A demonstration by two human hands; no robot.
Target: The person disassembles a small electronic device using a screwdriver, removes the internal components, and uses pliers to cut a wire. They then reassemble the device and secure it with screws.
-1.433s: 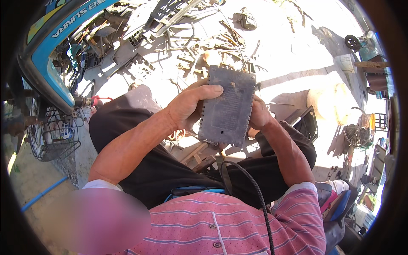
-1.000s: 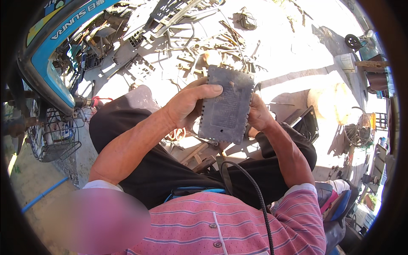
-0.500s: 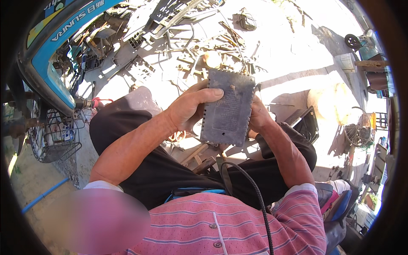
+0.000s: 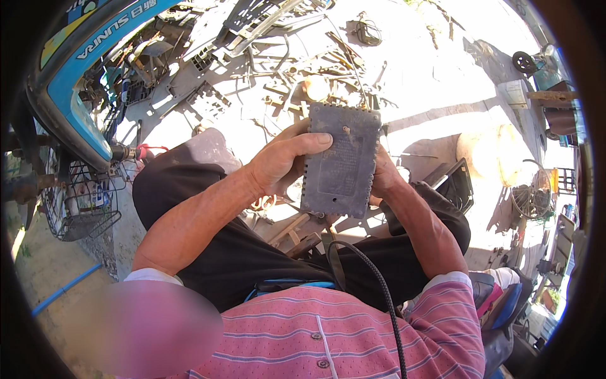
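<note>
A dark grey rectangular box [image 4: 341,164] with notched edges, like a charger case, is held up over my lap, its broad face toward me. Faint lettering and a small round hole show on that face. My left hand [image 4: 284,155] grips the box by its left edge, thumb lying flat on top and fingers going underneath. At the right edge my right hand [image 4: 384,170] holds it too, with most of its fingers hidden behind the box. Beneath its lower end are pieces of wood [image 4: 291,230] between my legs.
Scrap metal and plastic parts [image 4: 278,69] lie across the ground ahead. A blue vehicle frame [image 4: 69,95] and a wire basket [image 4: 85,205] stand at left. A wheel [image 4: 531,197] and a white bucket [image 4: 514,93] are at right. A braided black cord [image 4: 379,278] crosses my shirt.
The box has shifted very slightly to the right and turned a little in my hands. Both hands keep their grip; otherwise the scene looks the same.
</note>
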